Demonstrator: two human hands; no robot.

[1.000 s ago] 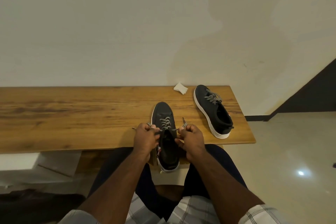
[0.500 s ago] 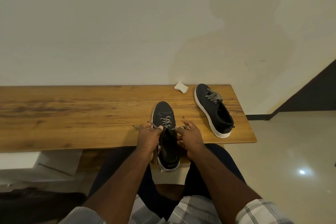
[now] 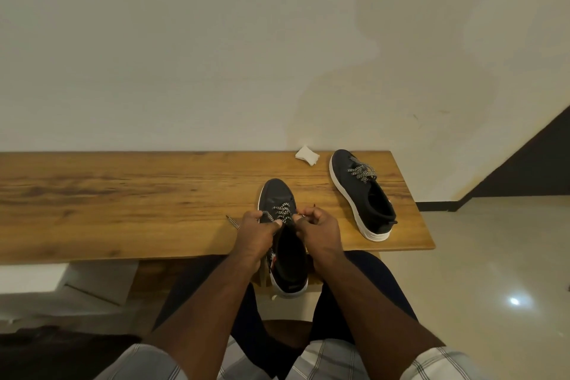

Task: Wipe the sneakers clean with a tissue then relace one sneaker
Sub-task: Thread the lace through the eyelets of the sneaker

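Both hands, left hand (image 3: 257, 230) and right hand (image 3: 317, 227), pinch lace (image 3: 282, 213) on near sneaker (image 3: 279, 194); uneven pull could unthread an eyelet.

One cam only, worn on the person's head, wide-angle w/ edges bowed. It looks fwd and down over both forearms to the wooden bench (image 3: 123, 194) close in front, facing a plain wall (image 3: 216, 40) just behind it. Floor (image 3: 493, 271) shows at right. No 2nd view, so no overlap.
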